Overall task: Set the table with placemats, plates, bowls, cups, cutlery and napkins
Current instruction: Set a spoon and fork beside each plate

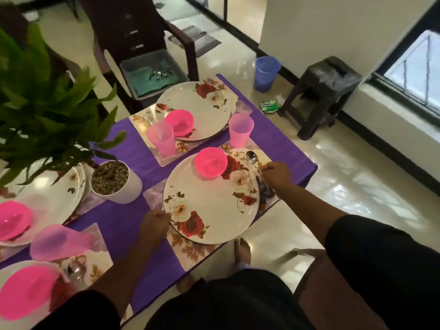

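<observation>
Two hands are seen at the near floral plate (210,201), which lies on a placemat (190,250) with a pink bowl (210,164) on it. A spoon (252,158) is pinched by the right hand (276,175) beside the plate's right edge; the left hand (153,226) is curled at the plate's left rim, its grasp unclear. A potted plant (114,179) blocks the left setting. Cutlery in the grey bin (152,73) on the chair (133,25) is blurred.

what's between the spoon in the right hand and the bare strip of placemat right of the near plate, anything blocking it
Nothing visible. The right hand holds the spoon already over the placemat strip beside the plate; the pink cup stands farther back, and the pink bowl sits on the plate.
</observation>
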The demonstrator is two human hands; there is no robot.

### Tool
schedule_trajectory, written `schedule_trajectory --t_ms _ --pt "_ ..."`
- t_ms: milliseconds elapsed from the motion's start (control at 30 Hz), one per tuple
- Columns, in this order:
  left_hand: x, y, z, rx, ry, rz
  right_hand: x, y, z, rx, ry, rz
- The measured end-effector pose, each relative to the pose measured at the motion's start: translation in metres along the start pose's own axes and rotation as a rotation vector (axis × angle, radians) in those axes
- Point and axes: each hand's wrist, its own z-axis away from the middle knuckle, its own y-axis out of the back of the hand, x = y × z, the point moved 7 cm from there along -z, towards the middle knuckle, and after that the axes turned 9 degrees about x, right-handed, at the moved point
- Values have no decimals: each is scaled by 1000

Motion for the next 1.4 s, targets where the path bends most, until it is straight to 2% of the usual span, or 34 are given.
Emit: schedule_trajectory --t_ms 100,300,433,867,1233,1333,1400 --pt "-3 -1 3 81 -25 -58 0 -15 -27 -71 79 107" --pt "-1 -5 20 157 76 143 -1 -37 -49 -168 261 247" --pt "-2 -5 24 201 62 147 -7 -35 -50 -205 355 278" --pt "-1 -5 29 238 35 127 5 -36 -57 -242 318 202" --pt "1 -3 33 251 101 103 0 -32 -56 -229 350 211" --pt "10 6 44 348 88 3 -2 -27 -57 -225 358 198" --pt "25 14 58 458 10 -88 -4 -22 -57 -225 364 170"
